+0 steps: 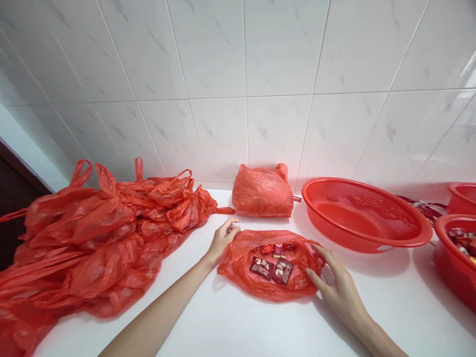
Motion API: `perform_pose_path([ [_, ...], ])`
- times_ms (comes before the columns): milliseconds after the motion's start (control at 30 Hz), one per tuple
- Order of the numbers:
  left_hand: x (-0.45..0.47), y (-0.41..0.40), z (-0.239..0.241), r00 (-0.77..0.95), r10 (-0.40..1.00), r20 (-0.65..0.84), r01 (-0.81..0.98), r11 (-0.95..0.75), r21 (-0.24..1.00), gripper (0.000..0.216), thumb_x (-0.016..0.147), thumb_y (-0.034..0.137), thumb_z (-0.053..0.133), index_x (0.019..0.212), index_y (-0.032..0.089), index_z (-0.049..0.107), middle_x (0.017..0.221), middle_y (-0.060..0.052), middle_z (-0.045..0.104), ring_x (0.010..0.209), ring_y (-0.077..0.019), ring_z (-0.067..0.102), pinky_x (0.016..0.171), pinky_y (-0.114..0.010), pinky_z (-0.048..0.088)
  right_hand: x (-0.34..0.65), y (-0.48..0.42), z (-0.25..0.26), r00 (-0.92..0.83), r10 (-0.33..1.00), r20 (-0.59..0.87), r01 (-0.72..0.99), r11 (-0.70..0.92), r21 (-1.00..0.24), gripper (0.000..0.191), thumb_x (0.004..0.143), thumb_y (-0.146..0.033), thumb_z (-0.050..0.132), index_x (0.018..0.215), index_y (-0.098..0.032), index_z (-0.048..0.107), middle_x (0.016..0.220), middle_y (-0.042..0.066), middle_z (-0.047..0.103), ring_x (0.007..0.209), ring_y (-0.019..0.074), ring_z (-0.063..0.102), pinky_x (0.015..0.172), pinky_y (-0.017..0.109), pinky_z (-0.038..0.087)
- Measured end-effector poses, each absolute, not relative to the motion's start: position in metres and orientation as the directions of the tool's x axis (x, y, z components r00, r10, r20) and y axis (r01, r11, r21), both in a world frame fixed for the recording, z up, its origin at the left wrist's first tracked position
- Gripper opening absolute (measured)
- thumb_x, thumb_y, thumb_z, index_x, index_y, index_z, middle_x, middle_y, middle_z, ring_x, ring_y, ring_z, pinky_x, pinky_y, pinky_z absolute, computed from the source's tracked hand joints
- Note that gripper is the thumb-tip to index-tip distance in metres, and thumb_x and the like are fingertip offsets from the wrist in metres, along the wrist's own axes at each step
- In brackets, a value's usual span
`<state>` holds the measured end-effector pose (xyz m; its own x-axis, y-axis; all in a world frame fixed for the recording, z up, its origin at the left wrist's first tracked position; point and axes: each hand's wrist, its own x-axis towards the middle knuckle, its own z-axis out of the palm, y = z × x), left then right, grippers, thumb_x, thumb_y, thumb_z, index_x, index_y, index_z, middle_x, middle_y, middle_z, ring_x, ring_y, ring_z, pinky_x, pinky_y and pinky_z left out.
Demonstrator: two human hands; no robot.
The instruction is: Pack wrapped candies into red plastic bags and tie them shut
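Note:
An open red plastic bag (238, 258) lies on the white counter in front of me, with several small red candy packets (272, 267) showing inside. My left hand (222, 239) pinches the bag's left rim with curled fingers. On the right rim rests my right hand (340, 287), its fingers bent over the edge of the plastic. A filled, closed red bag (262, 192) sits just behind, against the tiled wall.
A big heap of tied red bags (92, 238) covers the counter's left side. A red mesh basket (366, 215) stands at the right. Further right a red bowl (455, 258) holds wrapped sweets, with another red rim (463, 196) behind it.

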<state>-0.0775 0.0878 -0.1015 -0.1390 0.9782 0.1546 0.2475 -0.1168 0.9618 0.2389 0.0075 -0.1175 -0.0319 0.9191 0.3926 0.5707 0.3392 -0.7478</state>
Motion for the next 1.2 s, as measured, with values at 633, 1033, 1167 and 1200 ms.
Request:
perform_pose_path([
  [633, -0.0779, 0.0859, -0.1031, -0.142, 0.979, 0.145, 0.207, -0.114, 0.972, 0.038, 0.073, 0.041, 0.063, 0.104, 0.019, 0.067, 0.073, 0.0, 0.068, 0.073, -0.019, 0.065, 0.072, -0.029, 0.049, 0.2402, 0.0068, -0.1137, -0.013, 0.92, 0.391, 0.557, 0.332, -0.761, 0.055, 0.089, -0.05, 0.058, 0.135, -0.02, 0.054, 0.131, 0.013, 0.066, 0.114, 0.0288, 0.065, 0.1, 0.044, 0.052],
  [1033, -0.0772, 0.0845, -0.102, -0.132, 0.981, 0.144, 0.221, -0.113, 0.969, 0.04, 0.075, 0.045, 0.062, 0.105, 0.019, 0.065, 0.077, 0.0, 0.069, 0.074, -0.0195, 0.065, 0.073, -0.03, 0.05, 0.2405, 0.0069, -0.1154, -0.009, 0.906, 0.424, 0.563, 0.355, -0.747, 0.051, 0.088, -0.046, 0.058, 0.133, -0.021, 0.056, 0.127, 0.012, 0.068, 0.11, 0.0287, 0.067, 0.095, 0.044, 0.054],
  [1167, -0.0771, 0.0836, -0.1009, -0.131, 0.981, 0.145, 0.225, -0.113, 0.968, 0.041, 0.074, 0.046, 0.062, 0.105, 0.019, 0.065, 0.076, 0.0, 0.068, 0.074, -0.0197, 0.065, 0.074, -0.031, 0.05, 0.2411, 0.0072, -0.1172, -0.001, 0.899, 0.438, 0.565, 0.362, -0.742, 0.05, 0.088, -0.044, 0.058, 0.132, -0.021, 0.056, 0.125, 0.012, 0.069, 0.109, 0.0285, 0.068, 0.095, 0.044, 0.055],
  [1200, -0.0771, 0.0835, -0.1008, -0.132, 0.981, 0.145, 0.226, -0.113, 0.967, 0.041, 0.074, 0.046, 0.062, 0.105, 0.019, 0.065, 0.076, 0.0, 0.068, 0.074, -0.0197, 0.065, 0.074, -0.031, 0.05, 0.2412, 0.0071, -0.1172, -0.003, 0.897, 0.442, 0.565, 0.366, -0.739, 0.049, 0.088, -0.043, 0.058, 0.132, -0.021, 0.056, 0.124, 0.012, 0.069, 0.109, 0.0284, 0.068, 0.094, 0.043, 0.055],
])
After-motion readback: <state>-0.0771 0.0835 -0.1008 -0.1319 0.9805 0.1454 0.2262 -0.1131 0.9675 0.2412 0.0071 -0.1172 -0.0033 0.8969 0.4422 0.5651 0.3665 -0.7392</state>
